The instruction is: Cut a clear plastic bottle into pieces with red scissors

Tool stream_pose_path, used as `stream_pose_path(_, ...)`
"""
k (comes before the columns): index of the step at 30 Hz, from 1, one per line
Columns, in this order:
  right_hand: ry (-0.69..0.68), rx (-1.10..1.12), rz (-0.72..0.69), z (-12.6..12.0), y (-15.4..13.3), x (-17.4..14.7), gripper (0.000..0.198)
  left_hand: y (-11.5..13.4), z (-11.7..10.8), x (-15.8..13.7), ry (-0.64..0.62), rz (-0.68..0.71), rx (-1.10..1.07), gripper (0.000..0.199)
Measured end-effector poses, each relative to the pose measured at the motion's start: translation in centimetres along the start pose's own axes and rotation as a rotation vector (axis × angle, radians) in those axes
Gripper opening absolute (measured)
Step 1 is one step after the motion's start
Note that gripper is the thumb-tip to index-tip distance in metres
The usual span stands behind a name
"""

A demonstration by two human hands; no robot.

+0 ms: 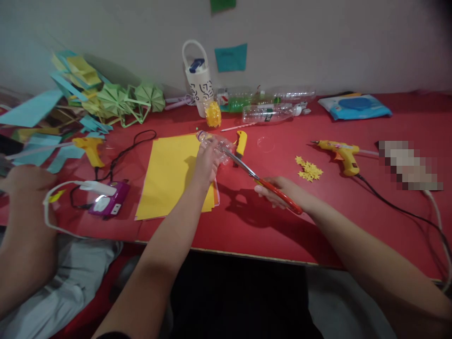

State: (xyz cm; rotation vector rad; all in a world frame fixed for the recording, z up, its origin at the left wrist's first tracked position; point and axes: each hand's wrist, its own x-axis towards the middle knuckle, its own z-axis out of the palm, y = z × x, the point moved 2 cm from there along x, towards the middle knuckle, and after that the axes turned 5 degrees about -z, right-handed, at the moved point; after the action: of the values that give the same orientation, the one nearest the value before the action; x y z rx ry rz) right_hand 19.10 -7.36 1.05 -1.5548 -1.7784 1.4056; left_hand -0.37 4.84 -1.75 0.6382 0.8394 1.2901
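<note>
My left hand (209,157) grips a clear plastic bottle piece (226,153) by its neck end, above the right edge of a stack of yellow paper (169,174). In my right hand (278,192) is a pair of scissors (273,187) with red handles. Its blades point up and left and reach the clear plastic; whether they are cutting into it I cannot tell. Just behind the plastic lies a yellow utility knife (241,142). Right of my hands is a small heap of yellow paper stars (310,170).
One glue gun (341,154) lies at right, another glue gun (91,149) at left near a purple power socket (108,201). Along the wall are a white tumbler (199,89), plastic bottles (268,113) and a wipes pack (355,107). Another person's arm (30,212) rests at left.
</note>
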Motion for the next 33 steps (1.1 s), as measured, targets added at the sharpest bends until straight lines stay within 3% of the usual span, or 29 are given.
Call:
stream_pose_path(13,-0.034,0.108,-0.012,0.34,0.32,0.12,0.058,0.49,0.54,-0.69,0.036,0.029,-0.003,0.018)
stream_pose_path(24,-0.028,0.061,0.008,0.21,-0.22,-0.12,0.06,0.53,0.69,-0.7,0.091,0.022,-0.023,0.012)
stream_pose_path(33,-0.03,0.042,0.011,0.24,-0.05,-0.12,0.06,0.35,0.47,-0.41,0.049,0.049,-0.034,0.017)
